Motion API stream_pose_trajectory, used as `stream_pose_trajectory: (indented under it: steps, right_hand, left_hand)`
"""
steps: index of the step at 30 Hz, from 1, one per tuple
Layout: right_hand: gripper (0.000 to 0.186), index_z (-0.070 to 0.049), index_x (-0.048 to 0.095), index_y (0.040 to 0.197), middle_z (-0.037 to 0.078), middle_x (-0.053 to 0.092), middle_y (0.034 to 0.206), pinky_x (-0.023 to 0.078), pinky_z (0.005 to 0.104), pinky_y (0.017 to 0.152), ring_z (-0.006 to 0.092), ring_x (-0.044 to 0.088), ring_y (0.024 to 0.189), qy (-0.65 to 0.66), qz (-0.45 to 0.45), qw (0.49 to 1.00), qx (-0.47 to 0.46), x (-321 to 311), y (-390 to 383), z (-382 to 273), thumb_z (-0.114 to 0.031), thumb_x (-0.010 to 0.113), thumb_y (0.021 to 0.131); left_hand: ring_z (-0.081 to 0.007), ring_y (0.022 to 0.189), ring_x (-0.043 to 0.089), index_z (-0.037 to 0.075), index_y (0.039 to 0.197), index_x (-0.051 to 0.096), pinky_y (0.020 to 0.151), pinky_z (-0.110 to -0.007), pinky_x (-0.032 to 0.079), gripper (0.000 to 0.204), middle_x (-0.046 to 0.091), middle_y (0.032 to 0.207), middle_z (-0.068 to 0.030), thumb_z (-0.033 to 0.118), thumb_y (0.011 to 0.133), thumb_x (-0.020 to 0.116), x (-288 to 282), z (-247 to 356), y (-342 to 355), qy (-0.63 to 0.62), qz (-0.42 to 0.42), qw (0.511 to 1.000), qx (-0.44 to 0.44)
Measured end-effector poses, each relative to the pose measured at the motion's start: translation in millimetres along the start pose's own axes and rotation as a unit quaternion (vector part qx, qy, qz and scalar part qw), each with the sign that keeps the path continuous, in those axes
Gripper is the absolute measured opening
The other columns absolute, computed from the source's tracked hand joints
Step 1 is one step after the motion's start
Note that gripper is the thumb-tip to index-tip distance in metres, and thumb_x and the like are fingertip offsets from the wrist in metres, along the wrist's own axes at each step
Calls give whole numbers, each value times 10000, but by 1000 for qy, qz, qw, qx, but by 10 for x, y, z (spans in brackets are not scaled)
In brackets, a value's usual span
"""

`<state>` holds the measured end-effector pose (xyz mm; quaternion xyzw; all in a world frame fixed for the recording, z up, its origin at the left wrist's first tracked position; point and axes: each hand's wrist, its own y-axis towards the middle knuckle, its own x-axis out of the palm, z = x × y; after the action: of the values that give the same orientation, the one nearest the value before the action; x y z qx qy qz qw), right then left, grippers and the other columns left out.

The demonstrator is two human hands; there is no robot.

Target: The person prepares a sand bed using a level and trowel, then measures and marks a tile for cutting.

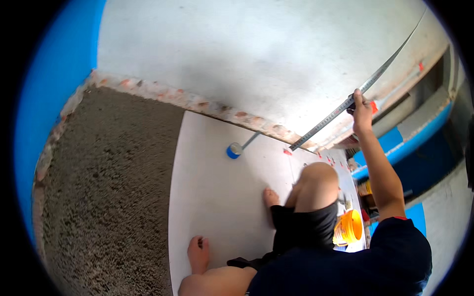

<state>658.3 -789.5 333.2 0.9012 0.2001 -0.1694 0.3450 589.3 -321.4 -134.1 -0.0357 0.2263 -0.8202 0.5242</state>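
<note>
My right hand (363,111) is closed around a long silver ruler (328,120) with dark graduation marks, the thumb pointing up along it. A small black piece (351,105) shows beside the fingers; what it is stays unclear. From its lower end, by the wall's foot at the edge of the pale floor tile (222,197), the ruler slants up to the right past my hand. My left hand is out of view.
Rough grey mortar (113,187) covers the floor at left, beside a blue wall (54,89). A blue round thing with a grey strip (235,150) lies on the tile. A yellow bucket (348,228) stands beyond my bent knee (318,180). Red tile spacers (287,152) mark the joints.
</note>
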Motion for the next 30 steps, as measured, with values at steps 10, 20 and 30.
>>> stream_pose_trajectory:
  steps: [10,20,30]
  right_hand:
    - [427,-8,651,1091,53,652,920,519,315,630,150,614,735,-142,232,937,221,-1331,-397,2661,-410,594,958]
    - [517,-71,499,822,87,554,655,447,304,407,209,572,509,116,-6,768,629,-1771,-1416,4875,-567,472,962]
    - [215,-35,633,1011,92,638,950,489,300,777,182,628,875,104,-325,902,264,-629,-1373,1901,-235,627,932]
  left_hand:
    - [-279,878,656,-22,1097,618,781,-387,516,277,681,977,-164,186,914,633,-252,27,-176,91,19,994,-62]
    - [-323,1106,606,12,1279,572,922,-440,475,481,607,1259,-201,388,981,542,-533,1137,-244,162,5,980,-113]
    - [-143,687,544,60,1103,678,649,-316,448,337,598,723,-33,326,1004,496,-1052,3228,-471,419,-19,903,-93]
